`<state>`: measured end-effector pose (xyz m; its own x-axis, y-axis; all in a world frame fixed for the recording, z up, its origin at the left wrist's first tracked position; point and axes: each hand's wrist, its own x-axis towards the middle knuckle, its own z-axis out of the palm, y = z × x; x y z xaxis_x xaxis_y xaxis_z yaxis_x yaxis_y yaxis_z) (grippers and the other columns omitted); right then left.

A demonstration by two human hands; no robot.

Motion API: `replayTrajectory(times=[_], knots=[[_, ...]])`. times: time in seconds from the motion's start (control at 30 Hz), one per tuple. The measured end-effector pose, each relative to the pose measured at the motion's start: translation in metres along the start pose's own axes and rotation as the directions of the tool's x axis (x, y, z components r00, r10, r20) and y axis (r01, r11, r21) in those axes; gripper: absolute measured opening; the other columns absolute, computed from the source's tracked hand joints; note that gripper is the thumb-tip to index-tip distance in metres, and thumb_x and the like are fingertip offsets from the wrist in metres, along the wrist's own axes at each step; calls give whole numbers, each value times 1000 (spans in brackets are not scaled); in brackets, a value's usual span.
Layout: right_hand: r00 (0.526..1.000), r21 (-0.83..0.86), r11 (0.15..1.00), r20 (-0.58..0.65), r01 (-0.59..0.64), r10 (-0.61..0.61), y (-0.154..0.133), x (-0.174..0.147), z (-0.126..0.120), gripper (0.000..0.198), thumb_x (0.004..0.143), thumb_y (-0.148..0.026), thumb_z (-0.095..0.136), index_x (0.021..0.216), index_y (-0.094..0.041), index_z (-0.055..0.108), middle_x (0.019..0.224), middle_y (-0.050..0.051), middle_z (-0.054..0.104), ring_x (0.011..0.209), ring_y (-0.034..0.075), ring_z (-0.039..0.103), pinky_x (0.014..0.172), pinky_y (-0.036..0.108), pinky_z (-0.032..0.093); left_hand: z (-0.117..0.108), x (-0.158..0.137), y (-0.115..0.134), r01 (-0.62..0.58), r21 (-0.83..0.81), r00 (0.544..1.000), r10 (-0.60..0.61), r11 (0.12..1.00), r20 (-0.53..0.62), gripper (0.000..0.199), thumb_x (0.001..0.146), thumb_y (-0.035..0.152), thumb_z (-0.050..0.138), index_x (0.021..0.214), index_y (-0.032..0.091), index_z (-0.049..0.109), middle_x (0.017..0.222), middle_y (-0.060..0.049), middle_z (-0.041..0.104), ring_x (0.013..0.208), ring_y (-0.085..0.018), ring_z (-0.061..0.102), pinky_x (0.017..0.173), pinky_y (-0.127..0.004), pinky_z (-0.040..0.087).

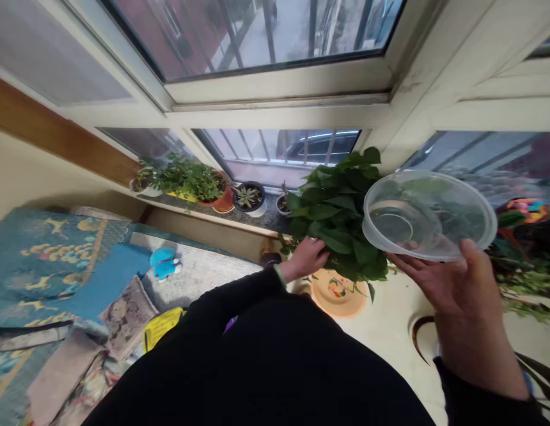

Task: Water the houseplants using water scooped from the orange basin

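A clear plastic bowl [392, 242] is held up at the right by my right hand [456, 281]. My thumb rests near its rim and the other fingers support it from below. The bowl tilts, with its round base showing through the wall. Just left of it stands a bushy green leafy plant [332, 207]. At the plant's lower left edge, my left hand [305, 259] is closed on the foliage, its fingertips partly hidden by leaves. An orange basin [346, 305] with a printed picture lies below the plant. The plant's pot is hidden.
Small potted plants stand along the windowsill [275, 221], including a succulent [248, 196] and a terracotta pot [224, 198]. More greenery [527, 272] fills the right side. At left is a covered bed [57, 248] with a blue toy [164, 264] and a yellow item [162, 328].
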<state>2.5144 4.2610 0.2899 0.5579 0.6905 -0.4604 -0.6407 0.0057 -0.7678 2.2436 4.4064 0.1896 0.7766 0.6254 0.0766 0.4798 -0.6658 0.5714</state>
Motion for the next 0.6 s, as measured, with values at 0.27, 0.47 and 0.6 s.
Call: replayTrajectory(times=[0.27,0.47,0.6], knots=[[998,-23,998,-4,64,-64,18,-37,95,39,83,-58,92,119,-47,86,136,2,86,143,39,79,99,57,80,-15,-5,-79,-89,-191,994,98,978,37,26,106,19,70,126,22,85,140,-17,84,140,-32,75,122,-53,64],[998,52,997,-49,48,-46,69,-52,158,58,80,-65,95,130,-38,85,142,10,85,157,44,69,124,69,65,-55,2,-159,37,-402,990,22,915,140,25,107,22,67,121,23,88,131,-13,89,127,-28,83,119,-47,64],[994,88,993,-56,-83,89,119,-53,186,71,79,-70,95,137,-31,82,134,16,87,152,50,71,128,82,54,-98,8,-202,216,-528,971,-126,821,202,24,107,30,68,114,24,90,126,-11,90,120,-29,83,117,-46,64]])
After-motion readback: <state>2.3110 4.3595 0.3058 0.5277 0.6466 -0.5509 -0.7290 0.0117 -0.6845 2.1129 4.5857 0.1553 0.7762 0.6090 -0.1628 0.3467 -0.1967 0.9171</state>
